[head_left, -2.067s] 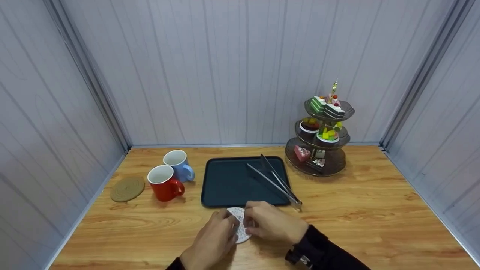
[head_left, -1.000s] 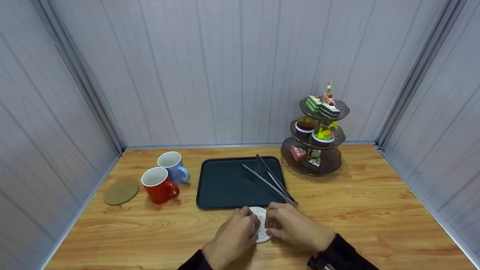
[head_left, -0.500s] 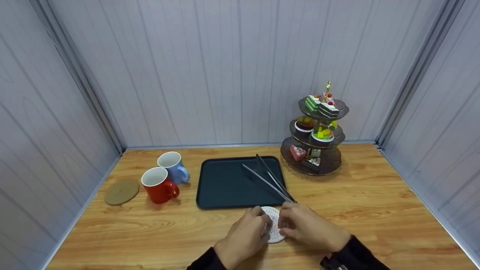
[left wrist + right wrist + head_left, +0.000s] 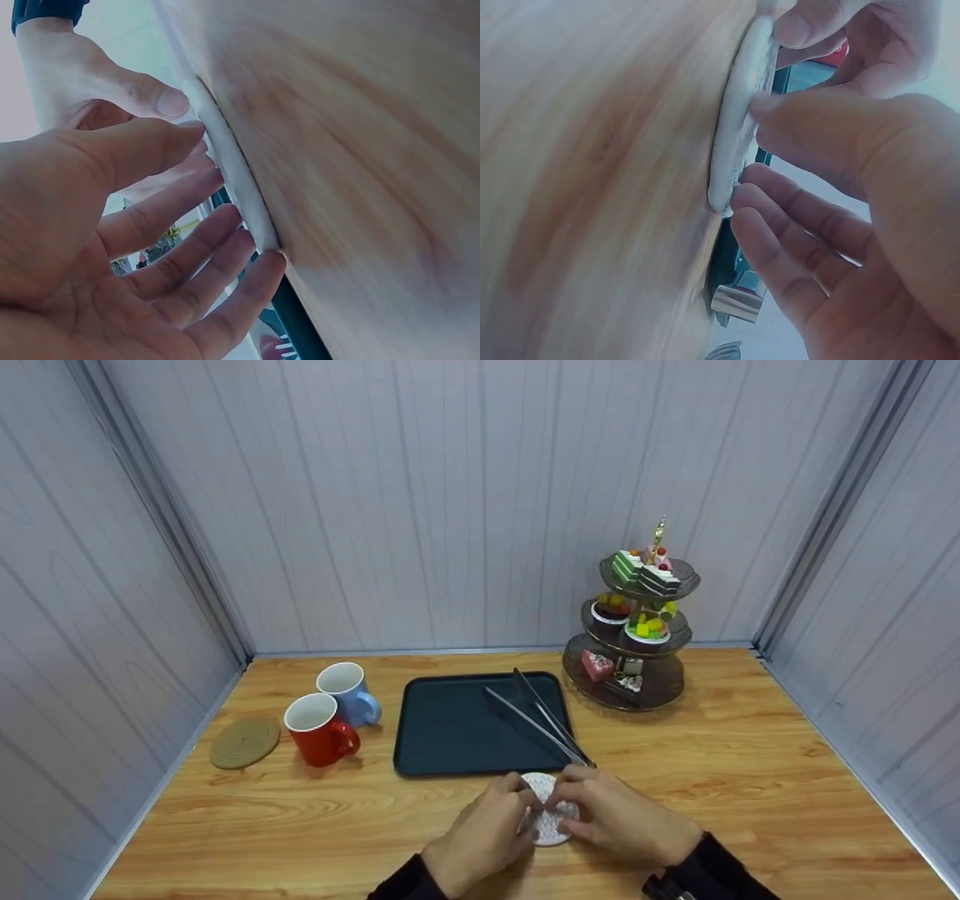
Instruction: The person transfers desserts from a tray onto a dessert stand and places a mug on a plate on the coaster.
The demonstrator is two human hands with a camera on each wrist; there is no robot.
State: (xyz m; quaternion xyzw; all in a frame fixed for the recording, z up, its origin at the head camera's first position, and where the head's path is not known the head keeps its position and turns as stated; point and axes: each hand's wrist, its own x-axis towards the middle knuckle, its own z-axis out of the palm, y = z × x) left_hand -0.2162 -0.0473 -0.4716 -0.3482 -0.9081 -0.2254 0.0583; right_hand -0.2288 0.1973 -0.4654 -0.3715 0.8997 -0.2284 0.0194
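Observation:
A round white patterned coaster (image 4: 550, 829) lies flat on the wooden table, just in front of the dark tray (image 4: 442, 735). My left hand (image 4: 487, 825) holds its left side with curled fingers, and my right hand (image 4: 611, 814) holds the right side. Over the coaster's middle the two index fingertips nearly meet. In the left wrist view the coaster's pale edge (image 4: 236, 176) shows between thumb and fingers, fingertips along the rim. From the right wrist, my right thumb (image 4: 810, 124) rests at the coaster's upper face while the other fingertips sit at its far end.
Metal tongs (image 4: 536, 727) lie across the tray's right side, their end close to my right hand. A red mug (image 4: 319, 742) and a light blue mug (image 4: 349, 701) stand left, beside a tan coaster (image 4: 245, 742). At back right stands a three-tier stand (image 4: 660, 690) bearing cakes.
Both hands have slid the white coaster to the right along the tray's front, then stopped. In the last half second, my index fingers have come together over its middle.

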